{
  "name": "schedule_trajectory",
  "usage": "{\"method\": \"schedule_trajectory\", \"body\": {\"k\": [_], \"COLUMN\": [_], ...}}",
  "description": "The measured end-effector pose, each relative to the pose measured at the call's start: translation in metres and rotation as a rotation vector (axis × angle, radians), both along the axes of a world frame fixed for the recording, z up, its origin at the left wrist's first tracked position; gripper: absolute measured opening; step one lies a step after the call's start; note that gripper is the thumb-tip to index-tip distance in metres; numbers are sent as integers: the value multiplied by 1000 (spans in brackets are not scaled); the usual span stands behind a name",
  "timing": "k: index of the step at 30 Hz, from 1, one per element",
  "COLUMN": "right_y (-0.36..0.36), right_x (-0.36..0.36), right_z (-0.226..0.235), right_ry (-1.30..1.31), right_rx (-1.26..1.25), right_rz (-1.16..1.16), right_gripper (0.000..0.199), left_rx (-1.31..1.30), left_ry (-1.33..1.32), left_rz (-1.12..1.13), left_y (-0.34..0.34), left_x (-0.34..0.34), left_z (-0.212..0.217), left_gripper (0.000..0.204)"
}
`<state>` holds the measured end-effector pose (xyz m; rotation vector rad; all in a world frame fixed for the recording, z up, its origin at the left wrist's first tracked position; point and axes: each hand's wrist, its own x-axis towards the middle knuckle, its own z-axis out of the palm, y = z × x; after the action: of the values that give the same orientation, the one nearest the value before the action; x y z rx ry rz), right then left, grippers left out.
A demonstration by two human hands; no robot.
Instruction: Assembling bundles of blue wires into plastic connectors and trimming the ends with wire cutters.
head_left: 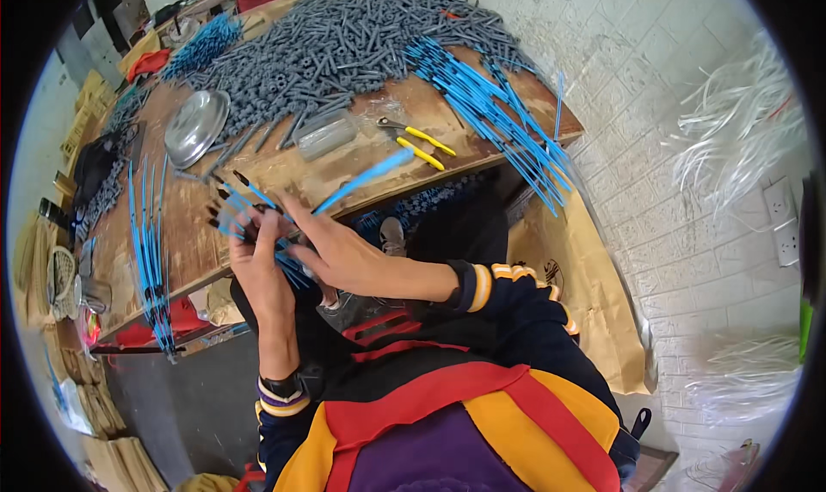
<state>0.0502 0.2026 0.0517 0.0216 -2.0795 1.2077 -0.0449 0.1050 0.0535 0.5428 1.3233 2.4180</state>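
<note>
My left hand (265, 268) is closed round a bunch of thin blue sticks with black tips (225, 206); their lower ends show beneath my hands. Bent against the bunch, my right hand (348, 258) has its fingers drawn together. A blue strip (366, 180), smeared by motion, slants up and right from behind the right index finger, apparently in that hand's grip. Both hands are just off the front edge of the wooden table (258, 178). Just beyond them lie yellow-handled pliers (420, 142) and a clear plastic box (325, 136).
A wide heap of grey ribbed plugs (344, 49) covers the table's back. Bundles of blue sticks lie at right (495, 113) and left (151, 259), overhanging the edge. A metal bowl lid (196, 129) rests left. White strands (740, 122) hang by the right wall; brown paper (581, 294) stands below.
</note>
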Motion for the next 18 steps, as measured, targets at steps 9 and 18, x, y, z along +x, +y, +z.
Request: {"method": "schedule_trajectory", "body": {"k": [9, 18], "right_y": [228, 489], "right_x": [34, 71], "right_z": [-12, -33], "right_ry": [-315, -961], "right_rx": [919, 814], "right_rz": [-367, -1058], "right_gripper": [15, 27], "left_rx": [-121, -328], "left_ry": [-23, -123], "left_rz": [-373, -609], "left_y": [-11, 22], "left_x": [2, 11], "left_z": [17, 16], "left_gripper": [12, 14]}}
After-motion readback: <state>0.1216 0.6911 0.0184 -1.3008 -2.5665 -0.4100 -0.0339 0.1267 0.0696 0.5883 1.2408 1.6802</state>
